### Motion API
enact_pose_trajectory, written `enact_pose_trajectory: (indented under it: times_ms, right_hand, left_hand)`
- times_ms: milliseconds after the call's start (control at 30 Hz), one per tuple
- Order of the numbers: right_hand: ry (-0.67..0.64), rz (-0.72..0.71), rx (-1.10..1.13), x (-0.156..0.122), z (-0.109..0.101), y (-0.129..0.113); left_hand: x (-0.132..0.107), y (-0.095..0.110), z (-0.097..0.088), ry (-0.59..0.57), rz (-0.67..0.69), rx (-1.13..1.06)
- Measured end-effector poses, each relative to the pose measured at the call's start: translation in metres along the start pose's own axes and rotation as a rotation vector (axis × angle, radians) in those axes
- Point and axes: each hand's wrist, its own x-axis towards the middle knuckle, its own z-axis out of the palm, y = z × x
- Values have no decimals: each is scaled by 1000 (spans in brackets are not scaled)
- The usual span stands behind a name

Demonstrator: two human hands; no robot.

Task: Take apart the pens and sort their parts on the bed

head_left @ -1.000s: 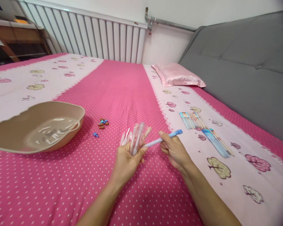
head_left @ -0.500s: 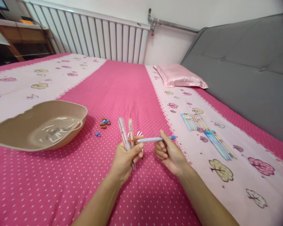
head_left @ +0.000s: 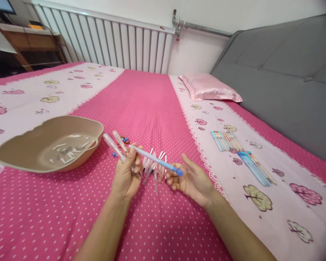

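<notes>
1. The blue pen [head_left: 156,159] is held in the air over the bed [head_left: 152,98], slanted across the gap between the two hands; its narrow, pale end is pinched between the thumb and fingers of the left hand [head_left: 126,177].
2. A clear barrel [head_left: 113,145] and a pale printed barrel [head_left: 120,140] are also gripped in the left hand, whose fingers are curled around them; their upper ends are pointed toward the upper left.
3. The right hand [head_left: 194,183] is held loosely open, with its thumb spread away from the bent fingers. The darker blue end of the pen is placed right at these fingertips; whether it is touched by them cannot be told.
4. Between and beyond the hands, loose pen parts [head_left: 155,177] are heaped on the pink dotted cloth, white sticks and clear tubes among them.
5. Small brown and blue pieces [head_left: 127,140] are clustered beyond the left hand, partly hidden by the barrels, and a single blue piece [head_left: 114,154] is set apart, nearer the basin.
6. In the beige basin [head_left: 24,146], at the left, white scraps [head_left: 70,156] are scattered over the bottom.
7. To the right, pens are laid out in two neighbouring groups, an upper row [head_left: 226,140] and a lower row [head_left: 255,169].
8. A pink pillow [head_left: 210,87] is rested near the grey headboard [head_left: 282,65].
</notes>
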Motion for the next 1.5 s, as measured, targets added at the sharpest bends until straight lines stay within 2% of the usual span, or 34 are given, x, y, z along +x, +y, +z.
enact_pose_trajectory:
  times_ms: [100, 267, 333, 500, 667, 800, 900, 1067, 1167, 1333, 1400, 1500]
  right_hand:
    - [45, -55, -6, 0, 1, 0]
    - [-27, -70, -278, -5, 3, 6]
    - [-37, -48, -321, -6, 2, 8]
    - [-107, 75, -180, -7, 0, 8]
    - [-223, 182, -22, -9, 1, 8]
    - [-261, 149, -91, -8, 4, 11]
    - [-163, 0, -348, -8, 5, 17]
    - [137, -409, -1101, -8, 8, 23]
    - [266, -508, -1391, -6, 7, 25]
    - [407, -624, -1616, -2, 3, 30]
    - [444, -651, -1622, -3, 4, 30]
    - [436, -686, -1515, -5, 5, 28]
  left_hand:
    - [2, 3, 0, 15, -24, 15]
    - [-4, -6, 1, -26, -89, 139]
    - [-6, -10, 1, -51, -103, 183]
    - [-9, -14, 1, -96, -143, 220]
    - [-14, -17, 4, -193, -209, 235]
    - [-14, -19, 3, -201, -192, 267]
    - [-14, -20, 2, -141, -135, 306]
    - [-14, -23, 4, -48, -137, 314]
    - [-13, -26, 3, 19, -100, 310]
    - [-12, -29, 4, 108, -38, 262]
    - [-12, -29, 5, 120, -33, 244]
    - [-13, -29, 6, 128, -27, 229]
